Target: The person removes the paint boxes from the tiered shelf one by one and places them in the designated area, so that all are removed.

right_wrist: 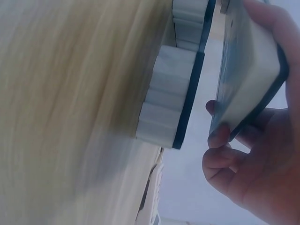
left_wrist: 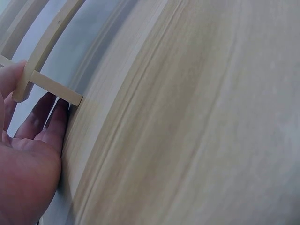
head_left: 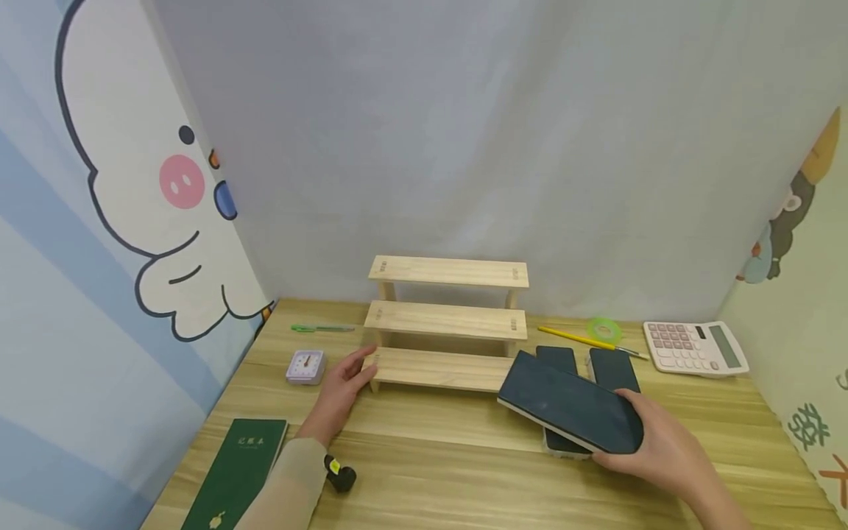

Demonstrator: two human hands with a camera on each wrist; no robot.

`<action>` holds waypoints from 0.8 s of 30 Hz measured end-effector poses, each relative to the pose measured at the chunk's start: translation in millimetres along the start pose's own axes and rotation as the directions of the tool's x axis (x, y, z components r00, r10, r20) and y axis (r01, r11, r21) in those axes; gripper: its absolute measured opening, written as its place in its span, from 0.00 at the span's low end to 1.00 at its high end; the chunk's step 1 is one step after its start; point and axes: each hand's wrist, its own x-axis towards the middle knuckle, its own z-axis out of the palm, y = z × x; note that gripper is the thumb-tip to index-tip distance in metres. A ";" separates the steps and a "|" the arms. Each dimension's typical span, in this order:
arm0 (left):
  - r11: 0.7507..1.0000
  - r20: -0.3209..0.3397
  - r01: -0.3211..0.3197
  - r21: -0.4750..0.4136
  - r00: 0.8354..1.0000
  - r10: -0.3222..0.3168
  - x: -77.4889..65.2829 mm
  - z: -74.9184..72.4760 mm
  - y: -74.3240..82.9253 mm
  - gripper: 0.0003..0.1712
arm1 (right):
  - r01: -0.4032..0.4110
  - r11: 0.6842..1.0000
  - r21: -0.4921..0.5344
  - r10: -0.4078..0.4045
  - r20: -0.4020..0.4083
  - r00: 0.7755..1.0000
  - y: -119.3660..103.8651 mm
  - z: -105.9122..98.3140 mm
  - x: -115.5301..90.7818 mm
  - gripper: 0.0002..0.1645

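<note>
A pale wooden three-step rack [head_left: 442,322] stands against the back wall. My left hand [head_left: 341,390] is at the left end of its lowest step, with fingers and thumb round the end [left_wrist: 26,86] close to the leg. My right hand [head_left: 662,442] grips the right end of a dark blue flat case [head_left: 570,405] with pale sides, thumb on the near edge. It is held tilted above two similar dark blue cases [right_wrist: 171,96] on the table, partly covering them in the head view. Their pale sides look ribbed in the right wrist view.
A purple clock [head_left: 306,366] and green pen [head_left: 323,328] lie left of the rack. Nearer are a green notebook [head_left: 235,471] and a small black object [head_left: 341,477]. At the right lie a yellow brush [head_left: 576,336], green tape [head_left: 604,329] and a pink calculator [head_left: 695,348].
</note>
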 end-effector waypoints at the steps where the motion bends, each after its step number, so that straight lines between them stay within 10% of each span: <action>1: 1.000 0.000 -0.001 -0.002 1.000 0.001 0.1 0.2 -0.1 0.29 | -0.006 1.000 -0.001 0.006 -0.002 1.000 1.4 -0.9 -0.8 0.72; 13: 1.000 0.006 -0.003 0.009 1.000 0.003 -0.6 -2.7 -2.3 0.30 | -0.195 0.981 0.006 0.195 -0.005 0.981 17.7 -11.8 -9.6 0.76; 24: 1.000 0.009 -0.002 0.003 1.000 0.002 1.4 -2.1 -4.1 0.31 | -0.544 0.839 0.019 0.544 -0.040 0.838 31.1 -26.6 -17.9 0.82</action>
